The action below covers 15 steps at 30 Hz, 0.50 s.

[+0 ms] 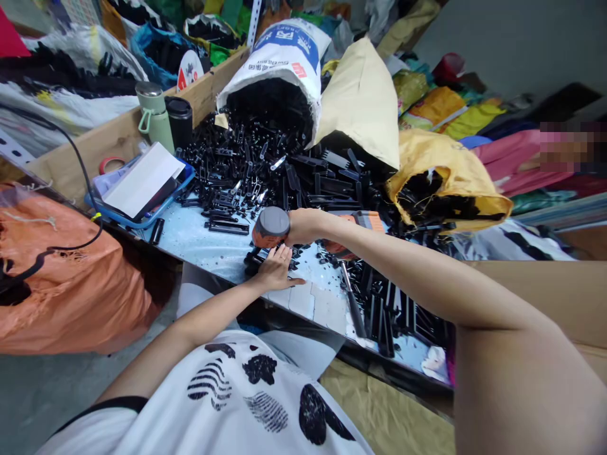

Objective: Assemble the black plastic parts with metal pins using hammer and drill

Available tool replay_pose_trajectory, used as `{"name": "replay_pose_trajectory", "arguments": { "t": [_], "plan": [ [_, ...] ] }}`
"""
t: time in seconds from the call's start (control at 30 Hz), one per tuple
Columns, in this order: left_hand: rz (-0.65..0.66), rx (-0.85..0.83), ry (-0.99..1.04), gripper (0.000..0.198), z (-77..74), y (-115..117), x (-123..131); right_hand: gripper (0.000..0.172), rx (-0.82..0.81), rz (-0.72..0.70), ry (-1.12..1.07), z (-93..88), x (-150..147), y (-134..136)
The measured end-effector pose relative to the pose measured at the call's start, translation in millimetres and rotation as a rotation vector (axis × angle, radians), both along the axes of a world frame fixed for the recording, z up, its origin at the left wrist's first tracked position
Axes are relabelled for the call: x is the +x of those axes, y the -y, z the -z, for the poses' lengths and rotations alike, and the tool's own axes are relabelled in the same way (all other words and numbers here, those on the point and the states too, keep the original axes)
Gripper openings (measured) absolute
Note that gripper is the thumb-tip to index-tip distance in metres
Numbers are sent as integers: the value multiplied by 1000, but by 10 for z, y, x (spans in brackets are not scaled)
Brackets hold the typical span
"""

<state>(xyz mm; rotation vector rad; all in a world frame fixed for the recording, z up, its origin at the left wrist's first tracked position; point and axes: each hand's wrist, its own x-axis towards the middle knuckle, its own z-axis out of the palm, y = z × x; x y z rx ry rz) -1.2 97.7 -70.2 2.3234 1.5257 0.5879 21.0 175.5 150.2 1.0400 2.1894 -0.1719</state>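
Observation:
My right hand (305, 226) is closed around the handle of an orange and grey cordless drill (271, 229). The drill's round rear end faces up, and its battery end (363, 222) lies to the right, partly behind my forearm. Directly below the drill, my left hand (276, 268) rests with fingers stretched and thumb out to the side. It is against small black parts (253, 260) on the light blue tabletop (208, 249). The drill's tip is hidden. To the right lies a tool with a dark handle and metal shaft (353, 300), among long black strips (389, 309).
Loose black parts (227, 164) spill from a white sack (289, 57); beige (363, 95) and yellow (436, 158) sacks stand beside it. At left are a blue tray (152, 218), a green bottle (156, 117) and an orange sack (71, 272). A person's pink sleeve (509, 158) shows at right.

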Motion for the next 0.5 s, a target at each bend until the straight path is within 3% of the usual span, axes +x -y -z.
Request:
{"name": "replay_pose_trajectory", "arguments": {
  "t": [0.13, 0.23, 0.37, 0.5],
  "plan": [
    [-24, -167, 51, 94, -31, 43, -14, 32, 26, -8, -8, -189, 10, 298],
    [-15, -286, 89, 90, -43, 53, -27, 30, -39, -17, 10, -172, -36, 434],
    [32, -345, 109, 89, -69, 55, -45, 29, -70, 0, 11, -34, -53, 430],
    [30, -280, 38, 91, -97, 51, -79, 32, -172, 101, -111, -67, 203, 286]
  ]
}}
